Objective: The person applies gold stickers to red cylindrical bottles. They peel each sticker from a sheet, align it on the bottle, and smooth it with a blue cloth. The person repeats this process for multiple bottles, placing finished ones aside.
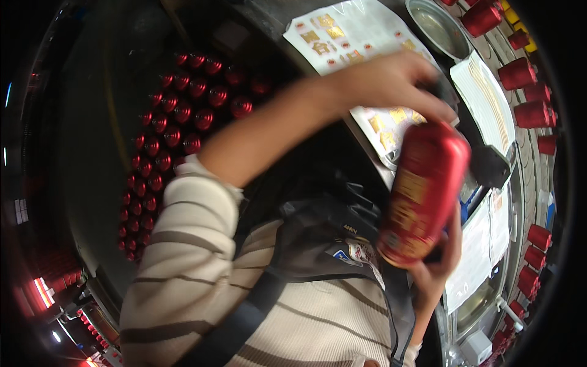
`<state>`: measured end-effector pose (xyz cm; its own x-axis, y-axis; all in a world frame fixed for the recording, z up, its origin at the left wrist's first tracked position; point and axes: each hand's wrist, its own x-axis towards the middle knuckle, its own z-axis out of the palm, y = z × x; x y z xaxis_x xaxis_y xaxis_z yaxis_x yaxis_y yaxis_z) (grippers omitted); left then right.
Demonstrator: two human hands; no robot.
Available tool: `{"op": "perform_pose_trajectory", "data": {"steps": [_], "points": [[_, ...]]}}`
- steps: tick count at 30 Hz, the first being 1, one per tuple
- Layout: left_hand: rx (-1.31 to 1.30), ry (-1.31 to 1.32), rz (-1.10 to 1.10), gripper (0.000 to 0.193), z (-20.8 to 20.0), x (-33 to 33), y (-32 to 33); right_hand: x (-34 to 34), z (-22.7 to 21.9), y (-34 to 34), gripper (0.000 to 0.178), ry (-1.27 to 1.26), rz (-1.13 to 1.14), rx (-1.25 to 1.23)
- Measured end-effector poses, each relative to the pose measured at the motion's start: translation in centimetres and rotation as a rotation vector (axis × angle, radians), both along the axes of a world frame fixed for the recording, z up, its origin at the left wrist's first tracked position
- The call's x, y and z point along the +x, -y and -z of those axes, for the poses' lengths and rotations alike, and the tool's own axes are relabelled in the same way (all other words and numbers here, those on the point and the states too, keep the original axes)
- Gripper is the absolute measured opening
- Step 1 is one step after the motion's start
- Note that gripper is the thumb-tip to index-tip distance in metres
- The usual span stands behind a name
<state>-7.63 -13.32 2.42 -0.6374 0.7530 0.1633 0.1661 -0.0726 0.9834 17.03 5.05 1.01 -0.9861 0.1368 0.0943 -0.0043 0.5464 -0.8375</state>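
A glossy red bottle (pixel 428 183) with gold print is tilted in front of me. My right hand (pixel 440 260) grips its lower end from the right, with some fingers hidden behind it. My left arm reaches across, and my left hand (pixel 406 82) is just above the bottle's upper end. Its thumb comes close to or touches the red surface. Motion smears these fingers, and I cannot tell whether the dark patch beside them is held. Under the left hand lies a white printed sheet (pixel 367 30) with gold and red label shapes.
Many red bottles (pixel 181 111) stand in rows at left. More red bottles (pixel 532 114) stand on a slatted conveyor along the right. A metal bowl (pixel 437 27), a white sheet with pale strips (pixel 483 101), a dark flat piece (pixel 492 166) and a white board (pixel 474 263) lie around the workbench.
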Motion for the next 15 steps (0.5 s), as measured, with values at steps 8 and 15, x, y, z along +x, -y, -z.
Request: {"op": "perform_pose_trajectory", "data": {"steps": [8,15], "points": [[-0.457,-0.699,-0.706,0.021,0.7,7.1,16.5,-5.3,-1.9,2.4,0.083,-0.080,-0.136,0.132],[-0.694,-0.688,-0.884,0.020,23.9,5.2,20.5,-0.7,-2.5,-0.5,0.056,0.013,0.189,-0.189]]}}
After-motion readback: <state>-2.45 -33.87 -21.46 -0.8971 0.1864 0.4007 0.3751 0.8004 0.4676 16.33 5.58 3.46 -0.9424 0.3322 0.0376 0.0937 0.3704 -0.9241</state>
